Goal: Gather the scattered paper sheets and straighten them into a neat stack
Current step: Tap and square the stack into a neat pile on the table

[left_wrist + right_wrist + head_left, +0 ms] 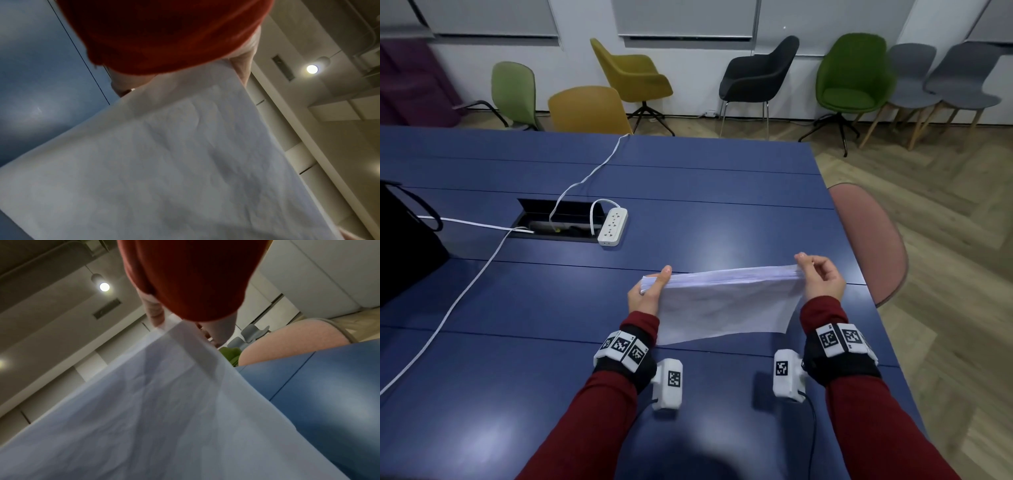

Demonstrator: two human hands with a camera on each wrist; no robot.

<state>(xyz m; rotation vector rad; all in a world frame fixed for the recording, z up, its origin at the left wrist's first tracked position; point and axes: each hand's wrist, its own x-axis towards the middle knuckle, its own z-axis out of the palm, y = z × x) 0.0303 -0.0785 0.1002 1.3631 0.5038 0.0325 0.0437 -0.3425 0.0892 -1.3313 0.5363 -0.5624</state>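
Far back on the blue table [722, 192], a white power strip [613, 227] lies beside an open cable hatch [558, 221], and white cords [465, 294] run off to the left. A black bag [404, 240] sits at the left edge. A pink chair [873, 246] stands at the right side, and more chairs [852, 78] line the wall. Nothing stands between the hands. Both arms in red sleeves [599, 404] reach forward, wrists up. The papers [722, 301] stand on their long edge on the table, close to the person. The left hand [645, 294] holds the left end, thumb on the near face. The right hand [823, 279] pinches the top right corner with thumb and fingertips.
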